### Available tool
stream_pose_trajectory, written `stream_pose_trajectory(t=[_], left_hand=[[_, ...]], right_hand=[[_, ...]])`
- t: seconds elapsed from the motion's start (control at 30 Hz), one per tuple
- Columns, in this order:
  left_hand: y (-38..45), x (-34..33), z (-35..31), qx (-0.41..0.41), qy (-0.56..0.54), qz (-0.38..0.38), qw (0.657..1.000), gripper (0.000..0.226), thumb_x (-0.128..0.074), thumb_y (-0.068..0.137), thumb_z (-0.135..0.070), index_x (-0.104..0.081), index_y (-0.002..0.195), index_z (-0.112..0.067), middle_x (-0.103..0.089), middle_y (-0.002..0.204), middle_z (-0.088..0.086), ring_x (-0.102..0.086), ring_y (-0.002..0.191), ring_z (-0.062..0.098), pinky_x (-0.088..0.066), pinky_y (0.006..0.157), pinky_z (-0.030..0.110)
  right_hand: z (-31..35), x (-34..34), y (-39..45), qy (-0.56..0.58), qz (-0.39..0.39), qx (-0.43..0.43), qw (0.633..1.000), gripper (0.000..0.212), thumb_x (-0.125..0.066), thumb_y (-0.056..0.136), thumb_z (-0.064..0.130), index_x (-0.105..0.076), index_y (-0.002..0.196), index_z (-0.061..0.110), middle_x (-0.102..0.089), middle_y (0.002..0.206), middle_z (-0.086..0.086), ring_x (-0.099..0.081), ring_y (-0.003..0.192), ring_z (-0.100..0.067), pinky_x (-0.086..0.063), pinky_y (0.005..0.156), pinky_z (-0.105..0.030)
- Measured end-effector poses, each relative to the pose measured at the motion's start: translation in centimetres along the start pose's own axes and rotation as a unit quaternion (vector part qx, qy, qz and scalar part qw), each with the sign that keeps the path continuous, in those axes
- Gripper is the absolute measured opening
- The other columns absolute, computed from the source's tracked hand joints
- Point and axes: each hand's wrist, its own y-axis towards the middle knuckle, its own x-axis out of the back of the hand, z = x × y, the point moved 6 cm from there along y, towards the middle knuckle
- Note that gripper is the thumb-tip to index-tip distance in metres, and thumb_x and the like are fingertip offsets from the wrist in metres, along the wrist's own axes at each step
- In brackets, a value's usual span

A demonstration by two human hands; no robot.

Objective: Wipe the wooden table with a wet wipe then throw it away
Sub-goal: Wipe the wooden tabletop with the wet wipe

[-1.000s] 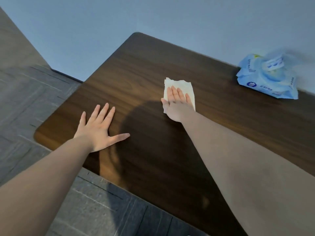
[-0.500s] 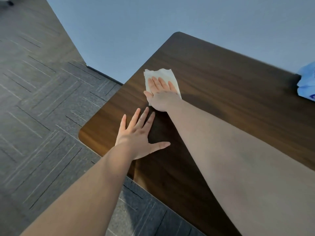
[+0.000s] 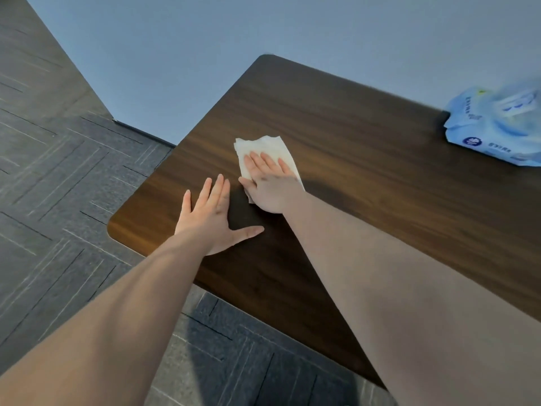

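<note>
The floor (image 3: 58,177), grey carpet tile with thin line patterns, fills the left and lower part of the view, and a pale blue-grey wall (image 3: 263,24) rises behind. The surface (image 3: 366,159) is dark brown wood with a rounded corner, its far edge against the wall. Everything else is placed from that surface: a blue pack (image 3: 497,124) of wipes (blurred, its print unreadable) lies at the far right, close to the wall. The left hand (image 3: 216,212) lies flat on the surface near the left edge, palm down, fingers spread and thumb pointing right; its grip is wide open and has hold of nothing. The right hand (image 3: 269,186) sits just beyond it, toward the middle of the surface, also flat and palm down, fingers straight, pressing the wipe (image 3: 263,148) against the wood rather than closing around it. The white wipe is crumpled and shows beyond the fingertips and beside the hand.
</note>
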Motion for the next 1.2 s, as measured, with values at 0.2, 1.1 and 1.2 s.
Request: stream_pose_trajectory(t=[0.2, 1.1, 1.2], left_hand=[[-1.8, 0.8, -3.9, -0.052, 0.031, 0.021, 0.998, 0.105, -0.03, 0.076, -0.081, 0.005, 0.151, -0.017, 0.009, 0.16, 0.002, 0.009, 0.146, 0.016, -0.001, 0.119, 0.043], [-8.5, -6.7, -47.5, -0.397, 0.176, 0.053, 0.899, 0.111, -0.017, 0.069, -0.089, 0.022, 0.146, -0.018, 0.024, 0.156, -0.001, 0.02, 0.143, 0.011, 0.007, 0.118, 0.04], [-10.1, -8.3, -51.7, -0.428, 0.175, 0.065, 0.884, 0.113, -0.016, 0.067, -0.09, 0.022, 0.146, -0.019, 0.025, 0.156, -0.002, 0.021, 0.142, 0.012, 0.008, 0.118, 0.039]], right_hand=[[-5.9, -0.5, -7.5, 0.018, -0.01, -0.065, 0.998, 0.06, -0.011, 0.098, 0.05, 0.004, 0.151, 0.026, 0.009, 0.16, 0.008, 0.012, 0.145, -0.012, 0.01, 0.115, -0.038], [-46.0, -4.6, -52.4, 0.094, -0.063, -0.516, 0.849, 0.059, -0.01, 0.099, 0.046, 0.002, 0.151, 0.02, 0.005, 0.161, 0.003, 0.006, 0.147, -0.016, 0.002, 0.118, -0.041], [-48.1, -5.2, -56.3, 0.098, -0.066, -0.55, 0.827, 0.06, -0.009, 0.099, 0.048, 0.001, 0.151, 0.019, 0.004, 0.161, 0.001, 0.004, 0.147, -0.018, 0.001, 0.118, -0.041]])
